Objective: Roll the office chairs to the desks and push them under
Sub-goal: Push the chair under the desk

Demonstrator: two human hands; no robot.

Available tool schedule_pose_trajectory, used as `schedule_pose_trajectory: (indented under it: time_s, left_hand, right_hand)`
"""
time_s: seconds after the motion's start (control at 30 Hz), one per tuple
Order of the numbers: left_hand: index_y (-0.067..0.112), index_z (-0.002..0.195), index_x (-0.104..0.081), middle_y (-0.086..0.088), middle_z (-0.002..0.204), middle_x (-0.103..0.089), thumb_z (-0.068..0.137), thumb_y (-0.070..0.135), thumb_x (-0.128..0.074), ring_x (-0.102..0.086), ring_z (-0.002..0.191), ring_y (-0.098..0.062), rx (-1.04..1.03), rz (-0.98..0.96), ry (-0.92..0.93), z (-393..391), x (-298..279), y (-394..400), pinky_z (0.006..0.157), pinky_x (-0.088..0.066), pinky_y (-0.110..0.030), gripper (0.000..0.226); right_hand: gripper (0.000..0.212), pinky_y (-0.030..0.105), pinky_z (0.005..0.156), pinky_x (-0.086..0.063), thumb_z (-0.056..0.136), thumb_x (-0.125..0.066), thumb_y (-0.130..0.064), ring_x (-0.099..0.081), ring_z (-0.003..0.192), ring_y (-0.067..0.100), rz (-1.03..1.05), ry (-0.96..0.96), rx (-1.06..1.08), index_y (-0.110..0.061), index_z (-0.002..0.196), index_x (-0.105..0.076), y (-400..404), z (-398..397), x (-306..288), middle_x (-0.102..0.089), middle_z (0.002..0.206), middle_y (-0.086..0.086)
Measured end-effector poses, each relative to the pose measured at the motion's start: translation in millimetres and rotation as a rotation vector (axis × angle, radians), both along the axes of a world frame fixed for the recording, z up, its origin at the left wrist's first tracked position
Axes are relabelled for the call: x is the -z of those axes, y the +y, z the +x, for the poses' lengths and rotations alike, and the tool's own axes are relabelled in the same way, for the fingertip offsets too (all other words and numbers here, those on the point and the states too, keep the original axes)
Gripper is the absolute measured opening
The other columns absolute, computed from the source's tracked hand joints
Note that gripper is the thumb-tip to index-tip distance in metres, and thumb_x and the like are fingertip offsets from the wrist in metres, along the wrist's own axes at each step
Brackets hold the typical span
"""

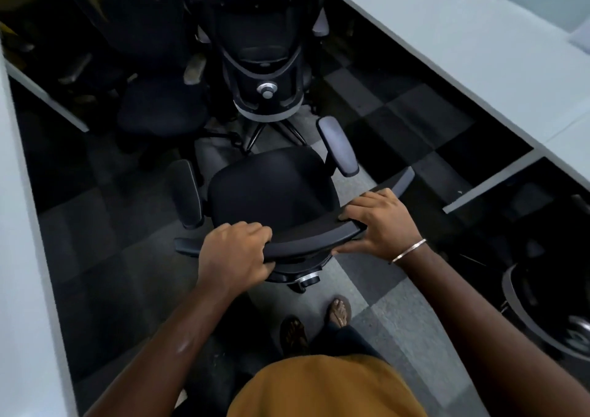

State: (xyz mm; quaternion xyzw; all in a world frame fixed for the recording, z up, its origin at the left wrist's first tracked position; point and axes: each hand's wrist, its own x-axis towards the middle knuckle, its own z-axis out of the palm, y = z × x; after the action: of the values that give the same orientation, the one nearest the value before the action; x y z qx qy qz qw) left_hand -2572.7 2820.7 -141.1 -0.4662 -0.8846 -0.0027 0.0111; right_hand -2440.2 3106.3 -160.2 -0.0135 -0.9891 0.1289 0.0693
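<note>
A black office chair [271,186] with grey armrests stands right in front of me in the aisle, its seat facing away. My left hand [234,253] grips the left part of its backrest's top edge [313,241]. My right hand [381,225] grips the right part of that edge, fingers over the top and thumb underneath. A long white desk [479,49] runs along the right. Another white desk [19,225] runs along the left edge of the view.
A second black chair [265,49] stands just ahead with its back toward me, almost touching the first. A third chair [159,103] sits to its left. Another chair [549,298] is tucked under the right desk. Checkered grey carpet covers the aisle; my sandalled feet are below.
</note>
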Motion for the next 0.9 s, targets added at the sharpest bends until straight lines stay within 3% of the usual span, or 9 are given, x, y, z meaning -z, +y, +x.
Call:
schedule_pose_trajectory:
  time_s: [0.3, 0.47, 0.6, 0.73, 0.83, 0.9]
  left_hand:
    - [0.031, 0.076, -0.061, 0.016, 0.068, -0.055, 0.057, 0.051, -0.088, -0.055, 0.063, -0.01, 0.131, -0.002, 0.002, 24.4, -6.8, 12.1, 0.059, -0.032, -0.026, 0.038]
    - [0.035, 0.083, -0.062, 0.017, 0.076, -0.057, 0.064, 0.059, -0.079, -0.056, 0.069, -0.009, 0.19, -0.054, -0.023, 25.6, -7.5, 11.9, 0.06, -0.039, -0.027, 0.035]
    - [0.039, 0.088, -0.063, 0.02, 0.082, -0.058, 0.069, 0.069, -0.069, -0.057, 0.074, -0.007, 0.246, -0.069, -0.081, 18.5, -16.4, 11.6, 0.061, -0.035, -0.027, 0.037]
    - [0.048, 0.099, -0.06, 0.028, 0.1, -0.055, 0.057, 0.096, -0.065, -0.051, 0.09, 0.005, 0.227, -0.226, -0.331, 11.1, -35.0, 20.1, 0.069, -0.041, -0.029, 0.064]
    - [0.05, 0.106, -0.06, 0.033, 0.114, -0.053, 0.048, 0.101, -0.066, -0.049, 0.105, 0.01, 0.221, -0.32, -0.499, 8.5, -45.4, 31.2, 0.084, -0.043, -0.033, 0.077]
    - [0.051, 0.106, -0.065, 0.034, 0.119, -0.058, 0.051, 0.1, -0.065, -0.055, 0.11, 0.008, 0.201, -0.27, -0.642, 10.2, -47.3, 37.7, 0.09, -0.047, -0.039, 0.074]
  right_hand:
    - [0.067, 0.036, 0.08, -0.038, 0.073, -0.062, -0.09, -0.059, 0.084, 0.015, -0.008, 0.101, 0.096, -0.03, 0.1, -0.07, -6.0, 60.0, 4.1, -0.062, 0.089, -0.013]
    - [0.066, 0.037, 0.079, -0.042, 0.072, -0.062, -0.089, -0.057, 0.081, 0.014, -0.05, 0.131, 0.158, -0.029, 0.098, -0.071, -23.3, 88.7, 1.6, -0.06, 0.085, -0.013]
    - [0.063, 0.033, 0.078, -0.04, 0.077, -0.058, -0.086, -0.058, 0.082, 0.009, -0.127, 0.123, 0.204, -0.031, 0.102, -0.074, -41.3, 110.1, -4.6, -0.064, 0.087, -0.016]
    - [0.065, 0.032, 0.077, -0.043, 0.083, -0.048, -0.088, -0.062, 0.085, 0.006, -0.19, -0.012, 0.197, -0.033, 0.107, -0.074, -44.1, 131.0, -18.4, -0.069, 0.092, -0.016]
    - [0.063, 0.032, 0.076, -0.049, 0.09, -0.037, -0.086, -0.063, 0.087, 0.003, -0.378, -0.15, 0.172, -0.036, 0.102, -0.073, -29.9, 141.2, -33.7, -0.069, 0.091, -0.016]
    - [0.063, 0.034, 0.069, -0.051, 0.093, -0.032, -0.083, -0.063, 0.079, 0.004, -0.444, -0.238, 0.164, -0.035, 0.095, -0.071, -17.3, 147.7, -42.8, -0.068, 0.084, -0.015]
